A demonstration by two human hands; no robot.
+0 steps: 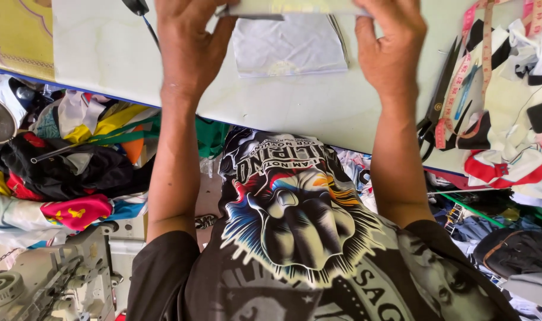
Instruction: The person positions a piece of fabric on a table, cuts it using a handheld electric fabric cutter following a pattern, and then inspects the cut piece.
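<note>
On the pale smooth worktable (104, 53), the left hand (190, 44) and right hand (389, 47) each pinched the flat white folded cloth piece (288, 7) (near long black scissors (440, 101)).

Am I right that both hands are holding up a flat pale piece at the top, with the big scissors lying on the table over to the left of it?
Nearly. In the head view the left hand and right hand do hold the flat pale piece by its ends, but the black scissors lie on the table to the right of it, beside the measuring tape, not to the left.
</note>
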